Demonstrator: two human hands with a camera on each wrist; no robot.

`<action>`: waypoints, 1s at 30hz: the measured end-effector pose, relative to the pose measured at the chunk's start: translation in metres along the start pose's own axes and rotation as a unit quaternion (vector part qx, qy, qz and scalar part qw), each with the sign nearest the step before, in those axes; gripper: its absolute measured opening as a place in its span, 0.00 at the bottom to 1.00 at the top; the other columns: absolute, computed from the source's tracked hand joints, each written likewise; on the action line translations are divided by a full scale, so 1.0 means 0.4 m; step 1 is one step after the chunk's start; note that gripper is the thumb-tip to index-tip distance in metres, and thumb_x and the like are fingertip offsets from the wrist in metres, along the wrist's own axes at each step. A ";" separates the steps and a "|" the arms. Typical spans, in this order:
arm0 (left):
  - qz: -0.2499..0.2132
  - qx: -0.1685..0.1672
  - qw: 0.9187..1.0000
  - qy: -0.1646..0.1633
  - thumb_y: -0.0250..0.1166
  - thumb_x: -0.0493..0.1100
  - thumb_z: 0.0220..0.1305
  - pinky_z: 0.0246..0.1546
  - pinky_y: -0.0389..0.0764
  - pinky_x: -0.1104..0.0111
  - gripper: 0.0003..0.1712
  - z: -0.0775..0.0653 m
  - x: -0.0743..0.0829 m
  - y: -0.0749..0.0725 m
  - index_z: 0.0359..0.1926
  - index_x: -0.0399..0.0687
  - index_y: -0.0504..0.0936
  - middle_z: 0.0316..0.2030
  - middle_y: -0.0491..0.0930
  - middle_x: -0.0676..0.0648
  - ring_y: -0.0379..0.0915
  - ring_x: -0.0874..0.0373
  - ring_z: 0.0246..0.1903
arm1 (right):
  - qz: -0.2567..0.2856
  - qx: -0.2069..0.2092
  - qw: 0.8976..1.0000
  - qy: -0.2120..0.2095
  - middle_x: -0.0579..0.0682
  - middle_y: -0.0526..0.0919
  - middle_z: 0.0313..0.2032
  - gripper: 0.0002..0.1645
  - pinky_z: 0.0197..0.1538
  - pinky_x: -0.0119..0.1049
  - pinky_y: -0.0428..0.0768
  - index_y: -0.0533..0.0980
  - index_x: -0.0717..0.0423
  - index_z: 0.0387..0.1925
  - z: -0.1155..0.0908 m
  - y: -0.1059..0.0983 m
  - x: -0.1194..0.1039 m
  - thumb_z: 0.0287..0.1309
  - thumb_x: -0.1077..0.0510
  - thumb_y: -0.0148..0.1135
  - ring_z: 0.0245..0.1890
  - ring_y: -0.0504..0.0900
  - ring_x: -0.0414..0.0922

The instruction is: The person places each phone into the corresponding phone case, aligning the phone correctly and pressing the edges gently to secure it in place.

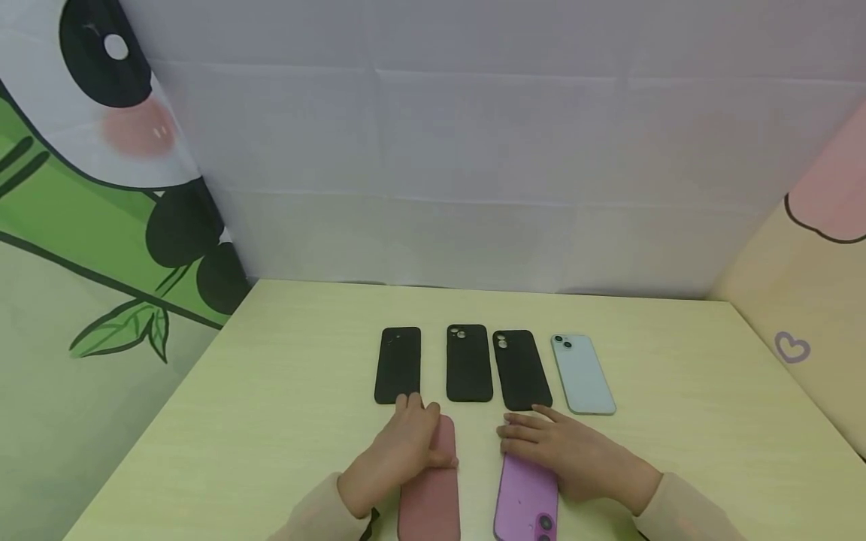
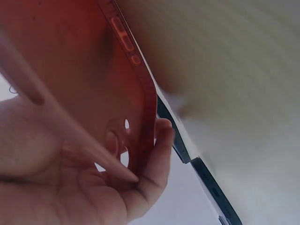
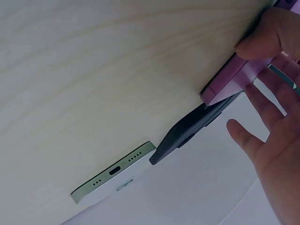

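In the head view, my left hand [image 1: 399, 454] holds a translucent red phone case [image 1: 431, 503] near the table's front. The left wrist view shows that case [image 2: 70, 70] with button bumps along its side, the fingers curled at the end with the camera holes. To the right, my right hand [image 1: 561, 454] grips a purple phone [image 1: 524, 500] whose camera end points toward me. In the right wrist view, the thumb touches one long edge of the purple phone [image 3: 229, 82] while several fingers reach across it. The little finger stands apart from it.
Behind the hands stretches a row: a plain black phone or case [image 1: 398, 364], two black phone cases [image 1: 469, 368] [image 1: 524, 376] with pale camera openings, and a pale blue phone [image 1: 585, 379]. A white cloth wall [image 1: 473, 240] closes off the table's back edge.
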State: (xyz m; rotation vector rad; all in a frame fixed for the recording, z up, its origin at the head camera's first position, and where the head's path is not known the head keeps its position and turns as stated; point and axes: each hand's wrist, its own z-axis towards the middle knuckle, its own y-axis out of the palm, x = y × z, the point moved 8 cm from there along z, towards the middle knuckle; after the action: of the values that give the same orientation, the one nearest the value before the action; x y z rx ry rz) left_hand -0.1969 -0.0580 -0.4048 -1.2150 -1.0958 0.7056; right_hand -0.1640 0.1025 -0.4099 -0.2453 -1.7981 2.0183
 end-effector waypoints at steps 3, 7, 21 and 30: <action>-0.019 -0.014 1.000 -0.008 0.75 0.57 0.37 0.27 0.68 0.68 0.32 0.003 -0.012 0.002 0.36 0.38 0.75 0.28 0.69 0.45 0.60 0.54 0.30 | -0.004 0.000 1.000 0.000 0.43 0.74 0.55 0.45 0.59 0.51 0.69 0.69 0.46 0.54 -0.002 0.004 0.001 0.24 0.70 0.66 0.61 0.69 0.47; -0.054 -0.028 0.998 -0.016 0.75 0.56 0.38 0.31 0.73 0.65 0.34 0.008 -0.029 0.004 0.41 0.37 0.76 0.31 0.73 0.46 0.68 0.55 0.31 | -0.005 0.002 1.000 0.001 0.44 0.74 0.55 0.45 0.59 0.51 0.69 0.68 0.46 0.54 -0.004 0.007 0.004 0.24 0.71 0.64 0.61 0.68 0.47; -0.176 -0.030 0.984 0.029 0.75 0.45 0.41 0.30 0.75 0.69 0.29 0.024 -0.045 -0.033 0.42 0.32 0.78 0.30 0.78 0.46 0.72 0.60 0.29 | 0.016 0.025 0.999 0.028 0.49 0.71 0.53 0.51 0.60 0.49 0.68 0.68 0.37 0.56 -0.014 0.003 0.017 0.19 0.70 0.61 0.57 0.68 0.50; -0.197 -0.026 0.980 0.020 0.74 0.43 0.42 0.30 0.73 0.70 0.24 0.024 -0.048 -0.046 0.42 0.37 0.79 0.31 0.78 0.48 0.70 0.60 0.30 | 0.048 -0.021 0.995 0.083 0.50 0.68 0.51 0.48 0.58 0.44 0.70 0.67 0.41 0.56 -0.018 0.007 0.039 0.21 0.69 0.57 0.54 0.66 0.47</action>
State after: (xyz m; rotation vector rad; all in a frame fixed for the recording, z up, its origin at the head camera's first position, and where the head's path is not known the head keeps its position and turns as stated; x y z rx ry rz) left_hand -0.2149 -0.0763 -0.3924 -1.0087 -1.2786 0.3493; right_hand -0.1756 0.1155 -0.4113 -0.5071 -1.7566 1.9612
